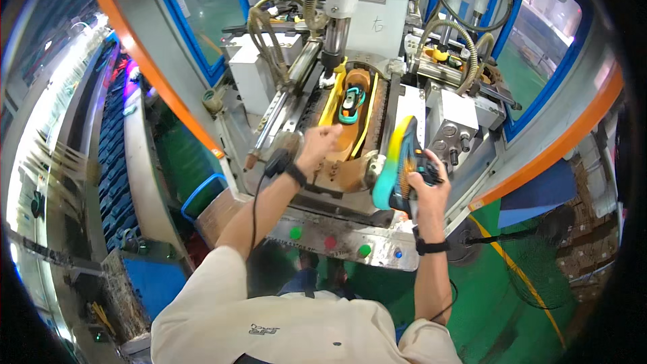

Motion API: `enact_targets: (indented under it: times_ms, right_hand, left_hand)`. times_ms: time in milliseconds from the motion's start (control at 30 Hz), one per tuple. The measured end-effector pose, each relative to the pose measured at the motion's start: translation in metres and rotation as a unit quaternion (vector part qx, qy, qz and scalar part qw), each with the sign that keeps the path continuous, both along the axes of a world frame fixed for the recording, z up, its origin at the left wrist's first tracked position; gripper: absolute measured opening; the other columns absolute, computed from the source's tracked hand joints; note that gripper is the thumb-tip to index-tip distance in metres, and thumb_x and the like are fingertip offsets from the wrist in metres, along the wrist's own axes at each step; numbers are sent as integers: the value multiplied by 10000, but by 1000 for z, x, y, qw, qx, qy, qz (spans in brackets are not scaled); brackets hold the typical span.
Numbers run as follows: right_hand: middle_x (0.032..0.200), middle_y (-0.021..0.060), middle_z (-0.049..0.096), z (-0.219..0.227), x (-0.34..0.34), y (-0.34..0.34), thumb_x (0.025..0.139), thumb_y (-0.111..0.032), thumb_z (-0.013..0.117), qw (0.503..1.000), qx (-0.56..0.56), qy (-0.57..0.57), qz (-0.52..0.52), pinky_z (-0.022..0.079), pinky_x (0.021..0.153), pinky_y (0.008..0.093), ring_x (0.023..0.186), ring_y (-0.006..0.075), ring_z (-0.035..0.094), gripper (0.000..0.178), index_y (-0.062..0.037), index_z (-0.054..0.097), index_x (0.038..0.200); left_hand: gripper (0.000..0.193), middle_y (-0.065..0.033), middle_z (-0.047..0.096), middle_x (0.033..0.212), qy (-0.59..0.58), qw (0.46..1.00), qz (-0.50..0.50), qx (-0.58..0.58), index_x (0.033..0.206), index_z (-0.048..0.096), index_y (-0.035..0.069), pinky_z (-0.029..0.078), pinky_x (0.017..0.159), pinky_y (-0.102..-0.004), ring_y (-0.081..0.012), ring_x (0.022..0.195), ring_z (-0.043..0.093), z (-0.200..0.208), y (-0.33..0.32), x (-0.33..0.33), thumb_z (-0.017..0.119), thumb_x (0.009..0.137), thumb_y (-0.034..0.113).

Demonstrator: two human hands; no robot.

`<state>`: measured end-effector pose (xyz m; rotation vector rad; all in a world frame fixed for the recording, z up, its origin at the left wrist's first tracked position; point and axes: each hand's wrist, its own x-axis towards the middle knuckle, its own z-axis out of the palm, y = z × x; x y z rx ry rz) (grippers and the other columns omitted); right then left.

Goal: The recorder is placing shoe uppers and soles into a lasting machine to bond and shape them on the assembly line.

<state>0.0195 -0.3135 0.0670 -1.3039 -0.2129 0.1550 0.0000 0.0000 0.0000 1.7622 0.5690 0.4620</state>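
My right hand [431, 185] grips a shoe [399, 168] from its right side. The shoe stands on edge, its sole shading from yellow through green to teal, with a dark upper. My left hand [319, 148], fingers curled, is over the near left part of a machine's press bed; the palm side is hidden, so I cannot tell if anything is in it. Beyond it, in the bed, lies an orange-brown shoe-shaped form [357, 81] with a teal, black and white piece [350, 105] on it. Yellow strips [332, 101] run along both its sides.
A metal cylinder [335, 40] hangs above the bed. Clamp blocks [453, 118] and hoses flank it. Coloured buttons [330, 243] line the front panel. Orange-edged frames [148, 67] curve at both sides. Left is a conveyor rack with dark soles [116, 155]. A cable hangs from my left wrist.
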Motion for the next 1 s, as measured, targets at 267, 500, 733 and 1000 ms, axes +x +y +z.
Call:
enact_targets:
  times_ms: [267,500,733,1000]
  right_hand:
    - [1026,64,631,28,94,-67,761,-14,669,976,-149,-60,-144,494,805,254,872,116,589,502,27,571,1252]
    - [860,42,673,26,216,1,722,-107,761,945,-317,-57,-63,500,693,241,744,98,605,406,49,638,1077]
    - [852,155,700,-13,323,187,624,-269,832,847,-501,-91,153,544,593,364,718,228,689,472,69,673,912]
    - [966,265,695,-143,300,300,753,-210,692,773,-596,-202,-78,552,832,471,957,408,688,435,2,497,1078]
  left_hand:
    - [490,-249,691,985,38,976,79,199,1019,664,-48,513,847,-455,-385,949,664,-86,0,224,770,748,346]
    - [315,-230,697,816,44,995,73,49,881,674,-31,541,663,-447,-388,723,677,-93,23,210,760,711,219]
    - [202,-50,663,959,-84,918,-30,-386,1030,659,-35,505,765,-258,-132,886,629,20,-6,-23,650,898,118]
    - [281,-62,664,969,-84,939,219,-253,1043,603,-54,509,827,-265,-136,882,636,77,-21,-259,590,878,173]
